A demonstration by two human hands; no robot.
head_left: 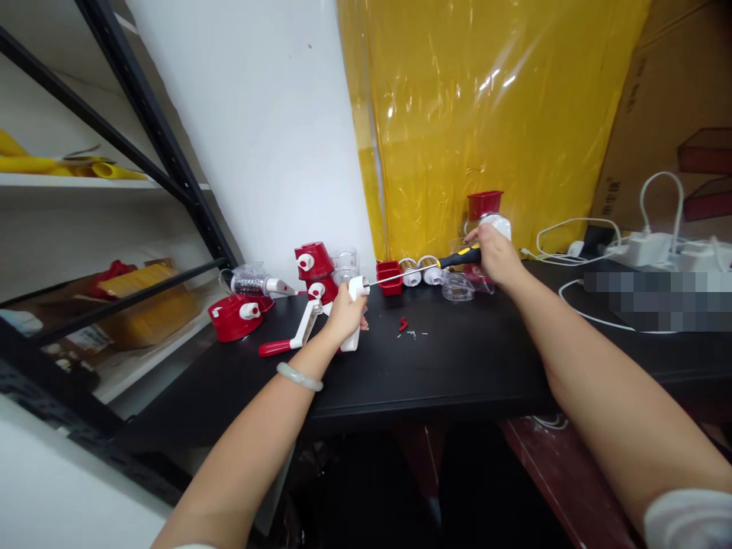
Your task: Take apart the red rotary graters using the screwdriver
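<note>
My left hand (pixel 348 314) is closed around a white plastic part (pixel 358 287) above the black table. In my right hand (pixel 496 252) is a screwdriver (pixel 457 258) with a black and yellow handle, its long shaft pointing left. The shaft's tip meets the white part; whether it sits in a screw is too small to tell. Behind my left hand stands a red and white grater body (pixel 314 263), and a white crank with a red handle (pixel 275 348) lies beside it. Small red pieces (pixel 403 324) and several screws (pixel 412 334) lie to the right.
Drum graters (pixel 410 272), a red hopper (pixel 390 277) and clear plastic parts (pixel 457 287) line the table's back. A red base (pixel 234 318) sits left. White cables (pixel 595 324) and power adapters (pixel 649 250) occupy the right. A black-framed shelf (pixel 165 114) borders the left side.
</note>
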